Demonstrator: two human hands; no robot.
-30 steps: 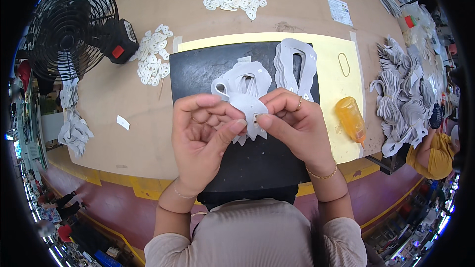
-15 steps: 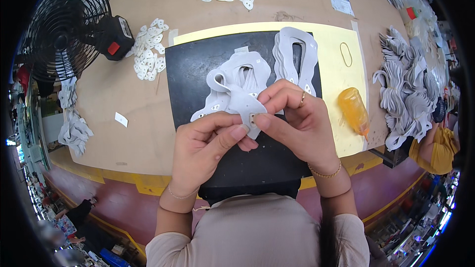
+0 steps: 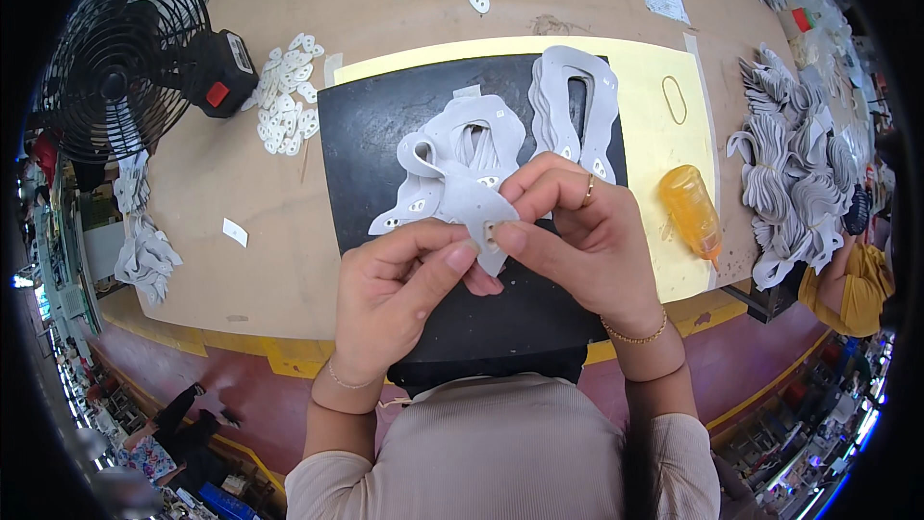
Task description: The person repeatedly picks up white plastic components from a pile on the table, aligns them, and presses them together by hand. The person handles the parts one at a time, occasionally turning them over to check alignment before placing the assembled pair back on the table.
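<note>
Materials and finish: matt sheet goods on a board-like tabletop.

The grey cut piece (image 3: pixel 462 183) pinched between both hands (image 3: pixel 481 260) looks like thin, flexible synthetic leather or fabric, matt and smooth. Under the hands, the black mat (image 3: pixel 375 144) is smooth with a dull sheen; beyond it the yellow sheet (image 3: pixel 654 149) looks like matt paper or card. Right of the hands, the amber bottle (image 3: pixel 691 212) is translucent glossy plastic. The tabletop (image 3: pixel 241 260) is matt brown board. The fan (image 3: pixel 111 63) far left has a black wire grille.
</note>
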